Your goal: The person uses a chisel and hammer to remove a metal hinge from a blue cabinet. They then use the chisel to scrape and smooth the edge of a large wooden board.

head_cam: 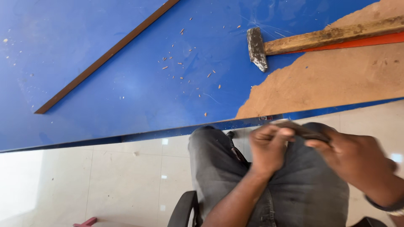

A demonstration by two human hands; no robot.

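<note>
Hammer (pixel 257 48), brown strip (pixel 105 56) and wood chips (pixel 185 63) on blue board (pixel 84 105).

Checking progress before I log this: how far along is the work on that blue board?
Done: part of the blue laminate sheet is stripped near the wooden-handled hammer, baring a brown fibreboard patch; small chips lie scattered about. In hand: left hand and right hand pinch a small dark strip over the lap; blurred. Left: most of the sheet is blue; the long thin brown strip lies untouched.
</note>
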